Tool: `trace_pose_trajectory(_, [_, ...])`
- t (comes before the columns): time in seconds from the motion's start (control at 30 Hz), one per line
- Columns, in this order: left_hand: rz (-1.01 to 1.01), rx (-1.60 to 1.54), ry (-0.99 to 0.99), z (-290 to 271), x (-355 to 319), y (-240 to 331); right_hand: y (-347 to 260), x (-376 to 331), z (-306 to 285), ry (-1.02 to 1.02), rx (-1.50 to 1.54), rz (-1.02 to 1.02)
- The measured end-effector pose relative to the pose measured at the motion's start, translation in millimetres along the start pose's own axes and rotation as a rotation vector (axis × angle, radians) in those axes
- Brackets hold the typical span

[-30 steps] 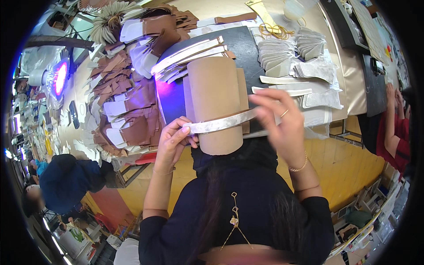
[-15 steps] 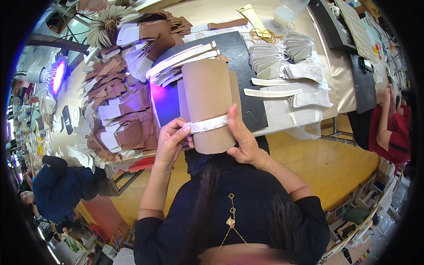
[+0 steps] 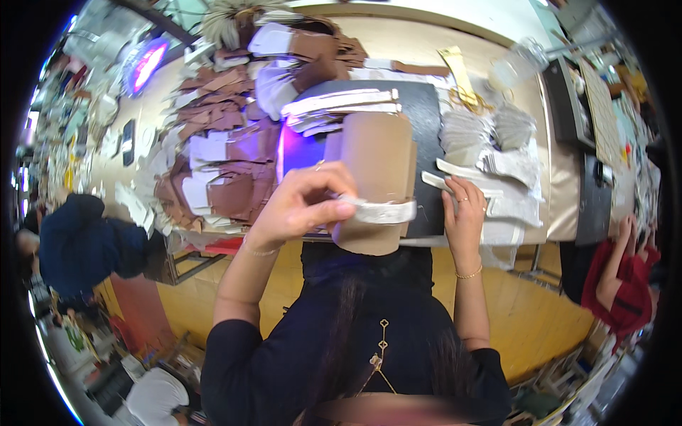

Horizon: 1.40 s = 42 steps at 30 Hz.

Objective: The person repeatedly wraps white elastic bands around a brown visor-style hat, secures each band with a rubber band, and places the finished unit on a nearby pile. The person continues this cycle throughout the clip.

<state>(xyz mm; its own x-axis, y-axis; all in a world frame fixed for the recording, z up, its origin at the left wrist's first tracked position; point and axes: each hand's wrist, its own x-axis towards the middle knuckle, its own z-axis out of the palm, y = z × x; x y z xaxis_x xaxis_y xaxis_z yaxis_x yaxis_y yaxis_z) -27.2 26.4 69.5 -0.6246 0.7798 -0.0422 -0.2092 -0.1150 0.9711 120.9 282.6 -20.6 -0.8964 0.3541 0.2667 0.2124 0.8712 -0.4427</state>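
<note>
A: Where's the card (image 3: 379,177) held?
B: Centre of view, upright over the black mat (image 3: 426,121). A white strip (image 3: 383,211) is wrapped round its lower part.
A: L hand (image 3: 302,202)?
B: Closed in a pinch on the strip's end, at 9 o'clock of the card.
A: R hand (image 3: 463,213)?
B: Fingers loosely extended, pressed to the card's edge at 3 o'clock; nothing is gripped. More strips (image 3: 462,186) are seen just beyond it.
</note>
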Motion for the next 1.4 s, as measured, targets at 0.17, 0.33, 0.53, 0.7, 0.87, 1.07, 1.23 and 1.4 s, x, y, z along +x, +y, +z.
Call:
trace_pose_trajectory(0.17, [0.024,-0.110,0.204,-33.3,37.4,4.6,11.9,3.9,8.7,-0.068,-0.144,-0.049])
trace_pose_trajectory(0.33, [-0.330,0.027,0.426,-100.4,64.4,-15.4,12.9,10.8,3.5,-0.115,-0.123,-0.075])
trace_pose_trajectory(0.53, [-0.242,0.616,0.633,-146.1,48.8,-27.9,8.4,25.1,-14.1,-0.215,0.043,-0.045])
trace_pose_trajectory(0.7, [-0.250,0.772,0.958,-269.8,11.8,17.7,6.2,31.9,-20.0,-0.058,0.434,0.146])
trace_pose_trajectory(0.87, [-0.565,0.975,1.256,-377.2,-21.2,33.4,8.2,33.9,-16.5,0.036,0.631,0.175])
trace_pose_trajectory(1.07, [-0.548,0.926,1.250,-402.6,-22.9,19.5,4.8,40.5,-16.5,-0.022,0.706,0.182])
trace_pose_trajectory(1.23, [-0.667,1.059,1.250,-397.5,-11.1,20.4,-3.7,45.6,-20.1,-0.031,0.724,0.201])
trace_pose_trajectory(1.4, [-0.548,0.990,1.329,-402.4,-4.4,9.8,-9.0,47.6,-23.2,0.004,0.667,0.176])
